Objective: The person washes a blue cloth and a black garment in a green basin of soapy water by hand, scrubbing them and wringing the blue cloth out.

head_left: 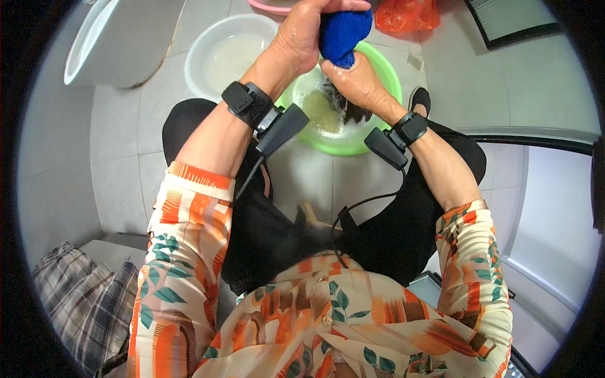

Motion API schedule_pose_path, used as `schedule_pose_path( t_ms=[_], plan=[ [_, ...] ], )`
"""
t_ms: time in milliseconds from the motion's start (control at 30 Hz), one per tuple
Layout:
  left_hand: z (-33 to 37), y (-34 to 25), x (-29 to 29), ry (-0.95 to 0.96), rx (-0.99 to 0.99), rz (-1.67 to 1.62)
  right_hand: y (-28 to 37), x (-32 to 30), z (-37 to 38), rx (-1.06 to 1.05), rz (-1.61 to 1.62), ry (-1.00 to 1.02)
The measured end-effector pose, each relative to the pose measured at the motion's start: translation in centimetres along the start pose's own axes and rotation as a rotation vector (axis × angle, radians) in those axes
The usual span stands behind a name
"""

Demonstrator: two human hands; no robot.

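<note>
Above the green basin [389, 69], a blue cloth item [345, 33], possibly a sock, is stretched between my two hands. My left hand [301, 34] grips its upper part, with fingers along the top edge. Lower down, my right hand [358, 80] closes on its bottom end, thumb side up. Cloudy, foamy water [318, 112] fills the basin below, and a dark piece of cloth [353, 112] lies partly in it, half covered by my right hand. Both hands look wet.
A white basin [200, 70] with cloudy water stands left of the green one, a pink rim [270, 7] behind. An orange-red plastic bag [406, 16] lies at the far right. A large white fixture [120, 44] is at far left; plaid cloth [82, 302] hangs at lower left.
</note>
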State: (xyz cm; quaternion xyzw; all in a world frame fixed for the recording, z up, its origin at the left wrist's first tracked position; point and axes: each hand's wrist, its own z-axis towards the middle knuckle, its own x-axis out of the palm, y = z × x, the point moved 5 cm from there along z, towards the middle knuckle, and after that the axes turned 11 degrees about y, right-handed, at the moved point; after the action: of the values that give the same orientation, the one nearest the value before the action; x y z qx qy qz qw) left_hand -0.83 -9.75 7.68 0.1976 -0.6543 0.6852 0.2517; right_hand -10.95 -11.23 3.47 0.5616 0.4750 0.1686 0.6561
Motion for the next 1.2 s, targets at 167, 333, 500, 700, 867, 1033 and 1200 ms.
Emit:
schedule_pose_path(
  t_ms=[167, 333, 500, 700, 867, 1033, 1200],
  plan=[
    [0.1, -0.1, -0.1, 0.031, 0.022, 0.011, 0.2, 0.0, 0.0, 0.032, 0.030, 0.013],
    [0.0, -0.3, 0.2, 0.022, 0.025, 0.037, -0.4, 0.0, 0.0, 0.118, 0.131, 0.034],
    [-0.3, -0.5, 0.2, 0.004, 0.006, -0.057, -1.2, 0.3, -0.5, 0.164, 0.701, 0.402],
    [-0.1, -0.5, 0.0, 0.026, -0.013, -0.234, -0.5, -0.6, -0.7, 0.083, 1.201, 0.557],
    [-0.2, -0.7, 0.4, -0.008, 0.079, -0.148, -1.5, -0.9, -0.5, 0.234, 1.000, 0.400],
    [-0.1, -0.2, 0.1, 0.058, 0.026, -0.122, -0.6, -0.8, -0.3, 0.288, 0.803, 0.455],
    [-0.5, 0.5, 0.0, 0.049, -0.024, -0.082, 0.2, -0.4, -1.1, 0.268, 0.653, 0.453]
  ],
)
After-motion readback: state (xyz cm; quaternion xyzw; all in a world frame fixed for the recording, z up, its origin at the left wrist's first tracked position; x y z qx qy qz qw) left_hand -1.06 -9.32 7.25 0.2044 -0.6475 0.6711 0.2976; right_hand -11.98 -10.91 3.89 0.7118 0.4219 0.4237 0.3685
